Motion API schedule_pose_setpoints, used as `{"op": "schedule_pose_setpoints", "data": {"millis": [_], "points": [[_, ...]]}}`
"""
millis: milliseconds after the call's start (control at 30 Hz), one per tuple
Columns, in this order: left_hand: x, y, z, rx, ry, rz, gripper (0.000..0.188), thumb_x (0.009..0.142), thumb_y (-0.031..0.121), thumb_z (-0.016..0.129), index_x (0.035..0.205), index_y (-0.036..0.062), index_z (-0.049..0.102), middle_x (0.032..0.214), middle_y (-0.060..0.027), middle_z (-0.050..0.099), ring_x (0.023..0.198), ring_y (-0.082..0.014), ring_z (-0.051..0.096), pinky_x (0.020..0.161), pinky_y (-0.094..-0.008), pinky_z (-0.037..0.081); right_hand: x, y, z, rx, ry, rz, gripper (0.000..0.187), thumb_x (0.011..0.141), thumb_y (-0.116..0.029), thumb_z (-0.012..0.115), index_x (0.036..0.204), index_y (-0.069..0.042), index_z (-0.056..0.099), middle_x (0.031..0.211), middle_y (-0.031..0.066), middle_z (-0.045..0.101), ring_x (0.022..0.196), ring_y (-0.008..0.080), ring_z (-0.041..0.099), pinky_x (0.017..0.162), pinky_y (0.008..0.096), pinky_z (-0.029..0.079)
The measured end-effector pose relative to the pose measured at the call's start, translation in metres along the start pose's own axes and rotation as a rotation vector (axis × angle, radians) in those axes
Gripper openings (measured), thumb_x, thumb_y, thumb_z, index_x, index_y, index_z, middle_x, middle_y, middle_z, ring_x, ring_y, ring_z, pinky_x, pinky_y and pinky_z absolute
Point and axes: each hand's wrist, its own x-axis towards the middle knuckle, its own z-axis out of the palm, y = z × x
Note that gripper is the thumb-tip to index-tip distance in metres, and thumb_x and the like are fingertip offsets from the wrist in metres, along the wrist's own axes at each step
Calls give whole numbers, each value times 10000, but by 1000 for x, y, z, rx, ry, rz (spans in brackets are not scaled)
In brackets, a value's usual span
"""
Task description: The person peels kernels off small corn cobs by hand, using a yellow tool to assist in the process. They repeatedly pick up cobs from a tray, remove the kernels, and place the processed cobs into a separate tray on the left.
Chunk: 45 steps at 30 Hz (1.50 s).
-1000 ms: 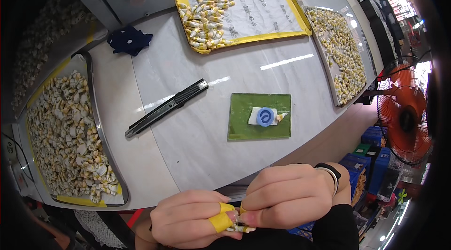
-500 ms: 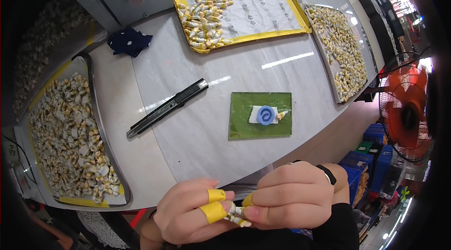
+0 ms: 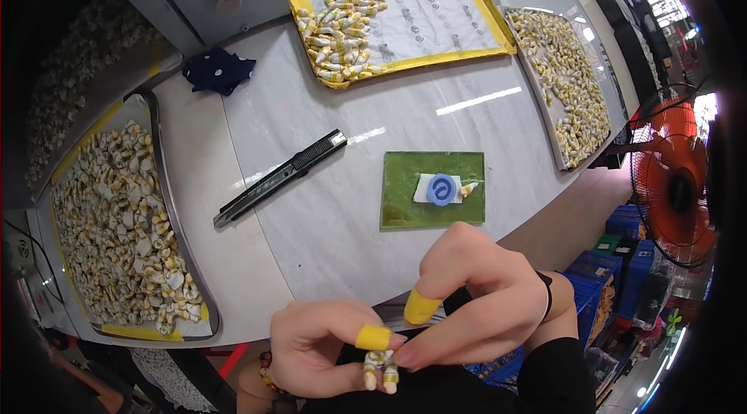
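Observation:
Near my lap, my left hand (image 3: 323, 348) pinches a small white, yellow-banded piece (image 3: 380, 371) with two leg-like ends and pale pinkish tips. Its upper part is hidden behind my fingers. Yellow tape wraps one finger of that hand. My right hand (image 3: 486, 297) is beside it, with one fingertip at the edge of the piece. The taped forefinger of that hand is lifted apart above, with a gap between. Past my hands, a green glass-like plate (image 3: 401, 214) lies on the table, bearing a blue round disc (image 3: 441, 189) and a small yellow-and-white piece (image 3: 469, 190).
A black utility knife (image 3: 284, 178) lies left of the plate. Trays of similar pieces stand at the left (image 3: 159, 204), the back (image 3: 498, 21) and the right (image 3: 554, 114). A dark blue cloth (image 3: 218, 71) lies by the grey machine. An orange fan (image 3: 677, 180) stands at far right.
My right forefinger has lifted up and away from the piece, and the right hand has opened out. In my left fingers the piece has turned so its two ends point down toward me.

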Motion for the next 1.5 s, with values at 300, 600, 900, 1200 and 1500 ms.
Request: {"op": "schedule_pose_setpoints", "data": {"millis": [300, 600, 900, 1200, 1500], "points": [[9, 7, 5, -206, -54, -266, 192, 774, -29, 725, 933, -50, 619, 921, -123, 667, 867, -164, 632, 809, -279, 477, 8, -1, -4, 99, -201, 92, 110, 812, -81, 688, 915, -64, 652, 892, 61, 512, 762, 219, 465, 674, 294, 377], [7, 61, 2, 921, -220, -42, 222, 750, 80, 754, 942, 17, 662, 833, -60, 659, 731, -201, 644, 659, -275, 509, 8, -9, -14, -142, -333, 74, 222, 788, -135, 727, 1001, -83, 690, 906, 54, 559, 758, 213, 541, 643, 301, 428], [10, 216, -60, 1771, 657, -232, 366, 689, 111, 766, 1012, -12, 645, 822, -81, 656, 719, -138, 604, 665, -251, 475, -29, -14, -34, -453, 198, 161, 276, 700, -283, 797, 865, -79, 710, 773, 35, 582, 674, 171, 531, 578, 279, 412], [94, 294, -225, 2173, 632, -83, 341, 712, 231, 775, 974, 25, 696, 891, -123, 666, 820, -233, 626, 745, -342, 479, -41, -23, -44, -545, 279, 162, 193, 729, -220, 757, 798, -54, 688, 679, 44, 552, 619, 169, 511, 536, 270, 391], [79, 288, -172, 1892, 639, 179, 318, 813, 206, 714, 1041, 1, 629, 902, -75, 654, 826, -147, 607, 729, -286, 463, -42, -30, -62, -651, 324, 190, 191, 758, -208, 708, 750, -25, 652, 657, 60, 541, 608, 175, 515, 536, 279, 376]]}}
